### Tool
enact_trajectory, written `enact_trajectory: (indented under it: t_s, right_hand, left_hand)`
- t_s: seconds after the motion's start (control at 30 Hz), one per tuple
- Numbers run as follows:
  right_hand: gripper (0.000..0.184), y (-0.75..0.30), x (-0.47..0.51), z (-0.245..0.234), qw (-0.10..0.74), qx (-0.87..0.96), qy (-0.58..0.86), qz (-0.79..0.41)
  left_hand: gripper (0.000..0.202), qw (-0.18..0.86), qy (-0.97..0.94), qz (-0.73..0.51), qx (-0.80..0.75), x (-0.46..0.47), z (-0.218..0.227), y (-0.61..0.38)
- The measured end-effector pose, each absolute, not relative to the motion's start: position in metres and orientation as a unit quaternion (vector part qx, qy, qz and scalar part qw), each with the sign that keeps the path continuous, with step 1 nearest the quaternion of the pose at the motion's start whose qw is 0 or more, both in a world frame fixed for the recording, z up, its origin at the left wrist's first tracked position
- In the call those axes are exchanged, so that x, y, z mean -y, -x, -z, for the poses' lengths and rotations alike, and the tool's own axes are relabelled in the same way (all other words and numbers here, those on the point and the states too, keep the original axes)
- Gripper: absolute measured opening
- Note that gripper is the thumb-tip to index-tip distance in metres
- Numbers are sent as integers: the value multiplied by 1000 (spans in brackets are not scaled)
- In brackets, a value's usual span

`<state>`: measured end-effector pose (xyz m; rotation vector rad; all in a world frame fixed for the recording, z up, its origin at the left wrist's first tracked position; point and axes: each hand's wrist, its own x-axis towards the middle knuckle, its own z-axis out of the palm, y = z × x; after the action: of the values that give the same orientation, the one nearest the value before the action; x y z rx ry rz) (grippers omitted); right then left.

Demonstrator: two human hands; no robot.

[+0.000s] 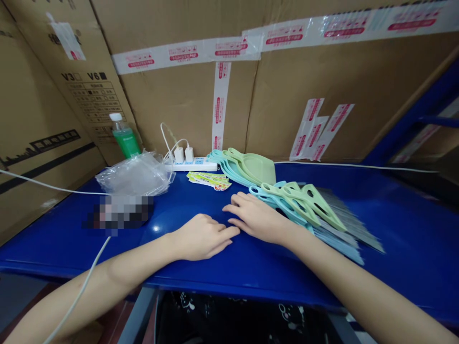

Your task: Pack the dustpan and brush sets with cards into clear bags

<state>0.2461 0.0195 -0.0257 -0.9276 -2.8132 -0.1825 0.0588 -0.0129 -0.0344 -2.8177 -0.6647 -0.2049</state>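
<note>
Left hand [204, 237] half-curled, palm hidden, can't tell grip; right hand [256, 217] open, apparently empty. Brushes [332, 217] just beside right hand, dustpans [256, 167] beyond, seemingly grouped for easy reach.

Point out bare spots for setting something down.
Bare: between the clear bags, paper cards and left hand; between the right hand and near edge; right of the brush bristles. Crowded: the back middle, with power strip and dustpans.

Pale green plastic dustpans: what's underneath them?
Light blue plastic dustpans peek out from under the pale green plastic dustpans. The rest is covered, so I can't count them.
</note>
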Motion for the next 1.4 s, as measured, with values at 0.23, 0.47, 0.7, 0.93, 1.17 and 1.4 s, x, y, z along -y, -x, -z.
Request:
enact_trajectory:
  t_s: [0.23,0.47,0.7,0.93,1.17,1.4]
  right_hand:
    - [43,-246,-17,24,76,942,324,39]
    - [31,-244,-17,23,65,944,321,33]
    - [46,-245,-18,29,108,942,314,39]
    - [42,-243,-17,25,79,943,319,44]
    - [37,-251,-18,13,55,953,297,-2]
    - [32,-260,-19,31,151,952,265,23]
  left_hand:
    - [22,144,964,65,216,12,34,-60]
    - [19,143,963,58,219,13,34,-60]
    - [21,151,962,59,218,13,35,-61]
    - [18,164,962,57,213,14,34,-61]
    - [18,171,959,72,213,15,34,-62]
    - [16,179,960,53,208,15,31,-63]
